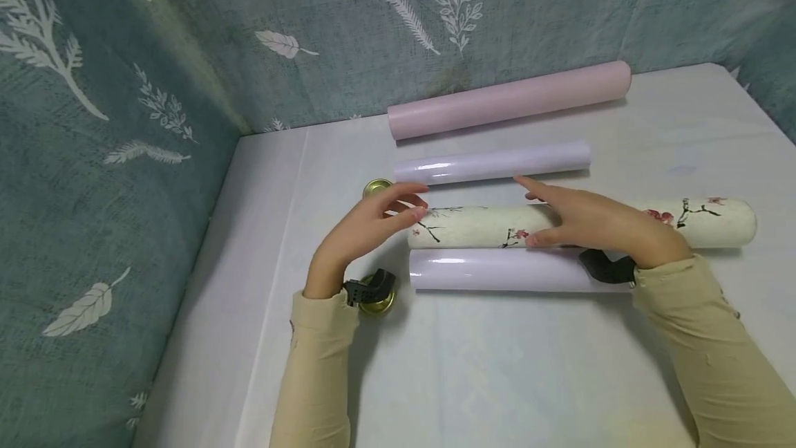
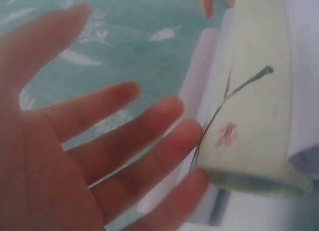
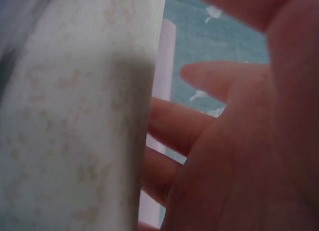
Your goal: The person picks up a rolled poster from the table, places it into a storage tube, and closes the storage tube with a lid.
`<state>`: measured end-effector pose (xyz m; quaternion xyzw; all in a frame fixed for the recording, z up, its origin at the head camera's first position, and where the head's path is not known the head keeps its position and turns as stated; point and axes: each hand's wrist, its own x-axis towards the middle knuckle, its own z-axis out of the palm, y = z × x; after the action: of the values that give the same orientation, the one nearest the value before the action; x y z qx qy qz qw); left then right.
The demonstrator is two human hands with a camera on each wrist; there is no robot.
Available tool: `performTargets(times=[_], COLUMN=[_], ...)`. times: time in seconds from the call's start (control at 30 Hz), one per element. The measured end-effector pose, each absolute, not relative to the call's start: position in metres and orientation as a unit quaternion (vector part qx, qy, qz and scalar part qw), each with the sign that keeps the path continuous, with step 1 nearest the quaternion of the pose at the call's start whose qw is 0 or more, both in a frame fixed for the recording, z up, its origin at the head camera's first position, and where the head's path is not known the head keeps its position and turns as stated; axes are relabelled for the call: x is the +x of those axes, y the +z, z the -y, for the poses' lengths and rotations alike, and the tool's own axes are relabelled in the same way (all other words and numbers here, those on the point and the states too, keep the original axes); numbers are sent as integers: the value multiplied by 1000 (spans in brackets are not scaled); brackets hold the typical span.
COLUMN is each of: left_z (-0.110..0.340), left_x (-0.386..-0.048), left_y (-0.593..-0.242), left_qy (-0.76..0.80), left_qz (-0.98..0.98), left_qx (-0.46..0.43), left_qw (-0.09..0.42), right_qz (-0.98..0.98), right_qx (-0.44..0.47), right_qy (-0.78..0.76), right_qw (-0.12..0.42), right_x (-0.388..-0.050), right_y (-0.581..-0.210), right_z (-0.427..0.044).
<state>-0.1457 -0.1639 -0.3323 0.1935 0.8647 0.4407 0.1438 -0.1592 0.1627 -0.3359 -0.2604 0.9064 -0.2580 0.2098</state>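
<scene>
A cream roll with a plum-blossom print lies across the table, directly behind a glossy lavender roll. My left hand is at the cream roll's left end, fingers spread and relaxed in the left wrist view, fingertips close to its edge; contact is unclear. Over the roll's middle is my right hand, its fingers extended along the far side and its thumb low at the near side. The right wrist view shows the patterned surface close beside the right fingers.
Farther back lie a thinner lavender roll and a pink roll near the leaf-patterned cloth wall. Two small gold round objects stand left of the rolls, one partly beneath my left wrist. The white table extends toward me.
</scene>
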Motion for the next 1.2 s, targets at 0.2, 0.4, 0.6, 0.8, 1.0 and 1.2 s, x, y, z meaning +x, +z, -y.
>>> performTargets(times=[0.2, 0.4, 0.6, 0.8, 1.0, 1.2], left_z=[153, 142, 138, 136, 133, 136], left_x=[-143, -134, -130, -129, -128, -135], left_y=[-328, -327, -325, -332, -338, -341], left_qy=[405, 351, 315, 248, 177, 182], left_qz=[-876, -883, -885, -899, -921, -918], left_qx=[202, 240, 244, 241, 215, 211], left_qw=[164, 199, 242, 268, 274, 283], right_qz=[-914, -925, -929, -929, -934, -937], right_qx=[-274, -276, -271, -279, -283, -274], right_qy=[-220, -186, -182, -177, -171, -171], right_qw=[204, 182, 177, 165, 135, 132], right_x=[-162, -161, -163, -164, -168, -171], right_y=[-340, -346, -345, -344, -345, -347], right_z=[-167, -169, -170, -174, -179, -182])
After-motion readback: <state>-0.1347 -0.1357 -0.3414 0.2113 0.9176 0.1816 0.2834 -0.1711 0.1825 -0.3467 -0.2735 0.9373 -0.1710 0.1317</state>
